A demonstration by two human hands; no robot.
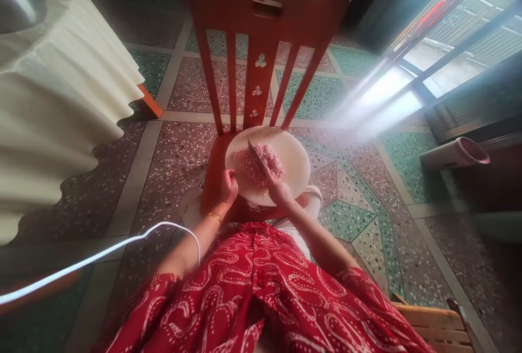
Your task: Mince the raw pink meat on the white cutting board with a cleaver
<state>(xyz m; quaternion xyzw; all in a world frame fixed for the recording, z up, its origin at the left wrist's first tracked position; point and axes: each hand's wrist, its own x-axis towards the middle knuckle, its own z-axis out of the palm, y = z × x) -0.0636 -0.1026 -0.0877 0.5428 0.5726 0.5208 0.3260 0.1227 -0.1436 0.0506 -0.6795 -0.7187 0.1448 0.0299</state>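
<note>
A round, pale cutting board (296, 165) lies on the seat of a wooden chair in front of me. Minced pink meat (272, 158) is heaped on its left and middle part. My right hand (279, 192) is closed around the handle of a knife (256, 153), whose dark blade lies across the meat and points away to the upper left. At the board's near left rim, my left hand (229, 187) is closed with its fingers curled against the edge. The knife's handle is mostly hidden in my right hand.
The chair's tall reddish backrest (261, 21) rises behind the board. A table with a cream cloth (81, 59) stands at the left. A white cable (101, 255) runs past my left forearm. At the right are a bin (444, 155) and a bright doorway.
</note>
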